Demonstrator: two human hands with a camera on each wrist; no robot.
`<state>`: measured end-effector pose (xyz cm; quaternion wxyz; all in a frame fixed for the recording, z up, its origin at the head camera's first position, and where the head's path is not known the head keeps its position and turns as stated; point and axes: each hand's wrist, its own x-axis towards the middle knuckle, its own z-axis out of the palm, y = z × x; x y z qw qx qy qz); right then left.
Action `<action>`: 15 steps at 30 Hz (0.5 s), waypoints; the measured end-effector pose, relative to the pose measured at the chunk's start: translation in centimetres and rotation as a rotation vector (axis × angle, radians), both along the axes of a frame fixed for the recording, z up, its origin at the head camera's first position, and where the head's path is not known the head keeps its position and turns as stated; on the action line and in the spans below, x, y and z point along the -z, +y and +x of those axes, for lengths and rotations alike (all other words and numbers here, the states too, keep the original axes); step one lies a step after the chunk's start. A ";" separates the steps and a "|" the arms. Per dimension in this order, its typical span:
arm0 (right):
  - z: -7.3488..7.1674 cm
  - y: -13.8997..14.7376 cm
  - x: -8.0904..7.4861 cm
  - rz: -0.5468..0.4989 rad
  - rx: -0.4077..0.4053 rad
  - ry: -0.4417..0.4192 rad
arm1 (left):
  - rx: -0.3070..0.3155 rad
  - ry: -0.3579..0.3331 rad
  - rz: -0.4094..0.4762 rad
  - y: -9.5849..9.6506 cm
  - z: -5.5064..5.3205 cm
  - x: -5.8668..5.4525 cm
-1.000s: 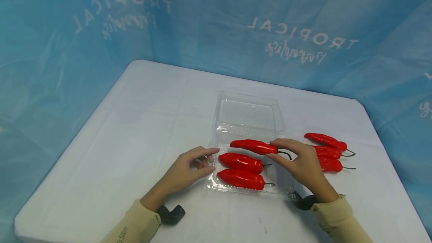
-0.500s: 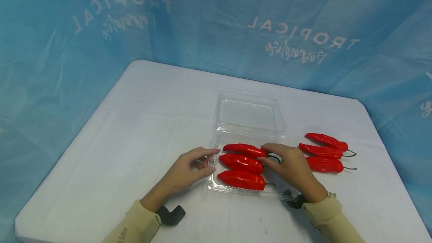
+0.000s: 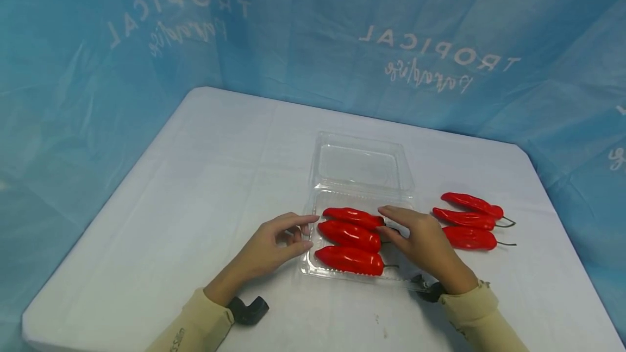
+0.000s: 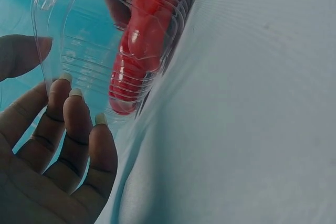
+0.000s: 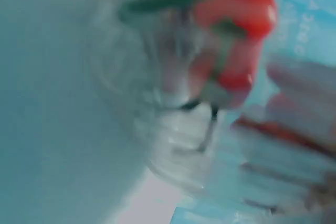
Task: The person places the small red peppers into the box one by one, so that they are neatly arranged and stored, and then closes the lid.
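Over white cloth (image 3: 161, 221), left hand (image 3: 269, 243) and right hand (image 3: 426, 239), fingers parted, flank three peppers (image 3: 348, 235) in a box (image 3: 364, 198).

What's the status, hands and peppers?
Left hand at edge of container. Right hand at stem end of farthest packed pepper. Packed peppers: three; loose peppers: three. Nothing visibly blocking.

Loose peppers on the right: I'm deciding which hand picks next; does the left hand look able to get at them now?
Probably not directly: the left hand is at the opposite edge of the clear container, and the right hand lies between it and the loose peppers.
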<state>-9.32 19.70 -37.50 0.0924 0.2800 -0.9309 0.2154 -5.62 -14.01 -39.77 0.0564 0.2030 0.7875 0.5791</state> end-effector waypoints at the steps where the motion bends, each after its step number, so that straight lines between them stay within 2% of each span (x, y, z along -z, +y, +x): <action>1: 0.0 0.3 -0.1 -0.026 0.000 0.012 | 0.000 0.000 0.000 0.0 0.0 0.1; 4: -0.1 1.7 -0.6 -0.123 0.029 0.047 | 0.000 -0.001 0.000 0.0 0.0 0.2; 9: 0.6 5.6 -1.5 -0.265 0.191 0.030 | 0.003 -0.009 -0.008 0.1 -0.1 0.2; 15: 1.3 10.8 -2.1 -0.271 0.360 -0.026 | -0.008 0.000 -0.018 0.1 -0.1 0.2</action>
